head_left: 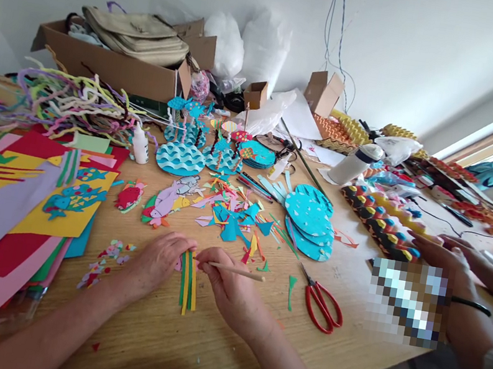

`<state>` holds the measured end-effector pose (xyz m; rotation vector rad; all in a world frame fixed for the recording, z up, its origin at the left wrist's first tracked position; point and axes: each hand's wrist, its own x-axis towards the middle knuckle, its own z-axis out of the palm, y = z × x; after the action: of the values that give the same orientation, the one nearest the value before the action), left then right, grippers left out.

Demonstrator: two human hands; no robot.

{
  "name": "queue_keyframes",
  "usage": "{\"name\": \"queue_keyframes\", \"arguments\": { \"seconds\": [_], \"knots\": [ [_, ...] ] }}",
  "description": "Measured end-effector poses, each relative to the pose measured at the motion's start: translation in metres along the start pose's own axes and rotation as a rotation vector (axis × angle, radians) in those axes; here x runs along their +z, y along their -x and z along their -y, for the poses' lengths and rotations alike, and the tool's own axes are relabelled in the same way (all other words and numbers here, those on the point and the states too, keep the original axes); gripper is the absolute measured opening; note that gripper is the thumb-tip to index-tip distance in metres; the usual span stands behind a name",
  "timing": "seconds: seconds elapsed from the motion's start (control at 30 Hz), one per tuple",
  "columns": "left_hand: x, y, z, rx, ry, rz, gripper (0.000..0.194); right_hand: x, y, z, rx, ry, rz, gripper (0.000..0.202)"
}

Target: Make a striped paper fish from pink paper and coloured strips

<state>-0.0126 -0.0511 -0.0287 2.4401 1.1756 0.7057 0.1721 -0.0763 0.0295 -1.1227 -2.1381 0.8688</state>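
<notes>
A: Where's the stick (pixel 236 271)?
B: Near table (pixel 210 342) edge, pinched in the right hand (pixel 229 285), lying crosswise, tip pointing right.
A: And the left hand (pixel 161 258)?
B: Fingers closed on paper strips (pixel 188 285), which run near-to-far.

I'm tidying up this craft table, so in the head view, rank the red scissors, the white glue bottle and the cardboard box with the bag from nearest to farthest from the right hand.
1. red scissors: just to the right of the right hand, on the table.
2. white glue bottle: farther back, to the left, beside the pipe cleaners.
3. cardboard box: farthest, at the back left against the wall.
</notes>
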Motion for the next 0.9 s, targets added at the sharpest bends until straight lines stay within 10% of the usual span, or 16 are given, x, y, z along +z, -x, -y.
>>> {"name": "queue_keyframes", "arguments": {
  "seconds": [0.9],
  "knots": [
    [0.005,0.002,0.003,0.039,-0.056,-0.018,0.037,-0.004,0.015,0.009,0.052,0.075,0.101,0.017]
  ]
}}
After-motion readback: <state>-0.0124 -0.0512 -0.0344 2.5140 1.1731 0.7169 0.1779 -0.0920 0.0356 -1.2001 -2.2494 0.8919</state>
